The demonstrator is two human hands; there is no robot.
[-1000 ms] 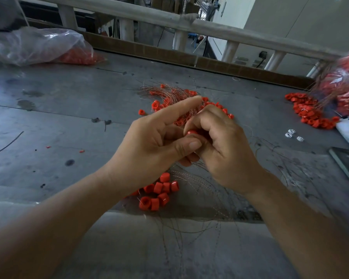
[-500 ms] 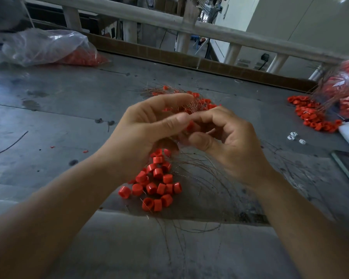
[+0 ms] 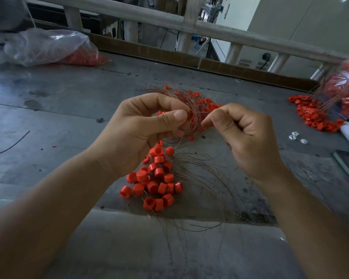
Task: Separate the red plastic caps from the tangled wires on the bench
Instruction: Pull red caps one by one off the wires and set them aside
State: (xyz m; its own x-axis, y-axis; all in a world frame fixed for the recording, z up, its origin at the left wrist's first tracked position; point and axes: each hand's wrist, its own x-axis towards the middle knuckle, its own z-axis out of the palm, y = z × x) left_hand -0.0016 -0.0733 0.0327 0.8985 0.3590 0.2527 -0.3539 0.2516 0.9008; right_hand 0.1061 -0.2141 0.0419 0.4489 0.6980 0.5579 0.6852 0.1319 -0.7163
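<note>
Left hand (image 3: pixel 137 133), right hand (image 3: pixel 246 135) pinching wire tangle (image 3: pixel 191 105), loose caps (image 3: pixel 155 182) beneath, bag (image 3: pixel 46 47) behind

The heaped caps (image 3: pixel 155 182) are a plain, bright orange-red, and the tangled wires (image 3: pixel 191 105) are a thin coppery brown (a few strands glint paler). The worktop (image 3: pixel 69 109) is dull grey, mottled with dark stains and specks, with a brown strip (image 3: pixel 230 67) along its far edge. A clear plastic bag (image 3: pixel 46 46) shows the same red through its cloudy film, and the small pieces (image 3: pixel 294 135) at right are white.
</note>
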